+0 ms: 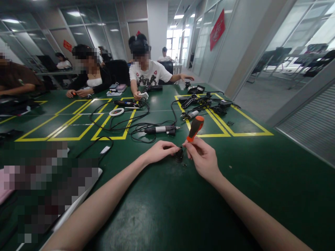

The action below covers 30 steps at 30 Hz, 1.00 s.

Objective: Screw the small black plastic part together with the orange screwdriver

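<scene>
Black and squat, the small part (179, 156) stands on the green table (167, 216) between the two hands, its open, tube-like top facing up. Clock directions here run from this part, with twelve straight ahead of the wearer. The step in hand looks like fine screwdriver work: one hand steadies the part while the other brings the tool to it. The next move seems to call for a still left hand and a shaft well lined up with the part; whether the tip already touches it cannot be told, since fingers cover much of the shaft.

At nine o'clock the left hand (162, 152) has its thumb and fingertips pinched on the part's upper side. At three o'clock, just beside it, the right hand (205, 158) grips the screwdriver (195, 129) low down, so that the orange-and-dark handle tilts up towards one o'clock. The hands are close together but apart.

Tiny metallic bits (184, 165) lie at five o'clock, near the part. Further out, a grey-and-black corded tool (160, 129) lies at eleven, a white ring (116, 112) well away at ten, and a heap of black cables (220, 108) at one. Dark little pieces (230, 123) lie at two, within the yellow tape (251, 134).
</scene>
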{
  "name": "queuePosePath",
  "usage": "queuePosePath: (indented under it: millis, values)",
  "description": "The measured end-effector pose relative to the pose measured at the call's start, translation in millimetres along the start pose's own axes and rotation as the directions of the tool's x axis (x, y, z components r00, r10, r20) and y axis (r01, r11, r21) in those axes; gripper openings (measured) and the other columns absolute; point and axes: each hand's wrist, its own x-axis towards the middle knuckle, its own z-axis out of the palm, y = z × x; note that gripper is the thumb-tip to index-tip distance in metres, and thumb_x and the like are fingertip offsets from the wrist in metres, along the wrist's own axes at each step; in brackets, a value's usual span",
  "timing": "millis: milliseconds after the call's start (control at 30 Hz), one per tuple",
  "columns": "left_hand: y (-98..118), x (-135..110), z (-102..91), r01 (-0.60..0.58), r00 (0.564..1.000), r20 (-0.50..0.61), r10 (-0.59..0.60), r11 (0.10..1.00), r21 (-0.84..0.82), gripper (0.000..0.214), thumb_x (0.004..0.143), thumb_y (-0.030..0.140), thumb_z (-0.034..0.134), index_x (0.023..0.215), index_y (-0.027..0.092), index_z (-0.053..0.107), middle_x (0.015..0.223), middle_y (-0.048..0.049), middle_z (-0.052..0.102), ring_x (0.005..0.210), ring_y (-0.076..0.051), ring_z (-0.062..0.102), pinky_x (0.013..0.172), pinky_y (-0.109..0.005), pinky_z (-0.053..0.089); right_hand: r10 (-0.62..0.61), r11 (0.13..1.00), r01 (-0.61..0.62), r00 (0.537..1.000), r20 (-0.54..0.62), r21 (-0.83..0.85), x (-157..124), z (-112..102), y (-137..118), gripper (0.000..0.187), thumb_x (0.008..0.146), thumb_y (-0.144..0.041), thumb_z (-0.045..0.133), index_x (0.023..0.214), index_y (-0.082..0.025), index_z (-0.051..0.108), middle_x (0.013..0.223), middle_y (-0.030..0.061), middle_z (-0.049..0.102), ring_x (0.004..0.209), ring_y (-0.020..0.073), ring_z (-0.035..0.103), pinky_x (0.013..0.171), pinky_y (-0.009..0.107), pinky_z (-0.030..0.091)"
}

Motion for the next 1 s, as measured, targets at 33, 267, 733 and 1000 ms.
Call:
queuePosePath:
  millis: [33, 267, 733, 1000]
  values:
    - [0.0, 0.1, 0.1, -0.002, 1.000, -0.002, 0.002, 1.000, -0.003, 0.043, 0.086, 0.056, 0.067, 0.088, 0.014, 0.076, 0.080, -0.0036, 0.070, 0.077, -0.017, 0.060, 0.078, -0.028, 0.047, -0.019, 0.999, 0.018, 1.000, -0.013, -0.034, 0.9, -1.3, 0.1, 0.031, 0.096, -0.043, 0.065, 0.074, -0.021, 0.068, 0.074, 0.0029, 0.063, 0.057, 0.0140, 0.056, 0.052, 0.028, 0.047]
    - [-3.7, 1.5, 0.3, -0.012, 1.000, -0.001, 0.012, 1.000, -0.014, 0.042, 0.086, 0.054, 0.067, 0.089, 0.013, 0.077, 0.083, -0.0044, 0.072, 0.078, -0.017, 0.062, 0.079, -0.028, 0.050, -0.074, 0.991, 0.069, 0.997, -0.036, -0.116, 2.0, -4.0, 0.8, 0.009, 0.089, -0.026, 0.070, 0.088, -0.021, 0.077, 0.076, 0.0035, 0.073, 0.051, 0.0137, 0.057, 0.051, 0.030, 0.050]
    - [-4.1, 1.1, -0.6, -0.010, 1.000, 0.002, 0.010, 1.000, -0.004, 0.040, 0.089, 0.051, 0.066, 0.092, 0.013, 0.078, 0.084, -0.0041, 0.072, 0.078, -0.016, 0.062, 0.078, -0.027, 0.049, -0.005, 1.000, 0.007, 0.998, 0.055, -0.030, -2.4, -2.2, -0.8, 0.014, 0.090, -0.034, 0.071, 0.088, -0.020, 0.071, 0.066, 0.0020, 0.073, 0.049, 0.0149, 0.064, 0.051, 0.028, 0.057]
    - [-4.6, 0.9, -1.3, -0.003, 1.000, -0.002, 0.003, 1.000, 0.018, 0.041, 0.090, 0.052, 0.066, 0.097, 0.013, 0.080, 0.085, -0.0041, 0.074, 0.079, -0.017, 0.063, 0.078, -0.027, 0.049, 0.042, 0.999, -0.042, 0.999, -0.015, 0.001, -2.0, -2.4, 2.0, 0.026, 0.084, -0.042, 0.081, 0.078, -0.021, 0.066, 0.066, 0.0017, 0.072, 0.047, 0.0146, 0.062, 0.050, 0.029, 0.055]
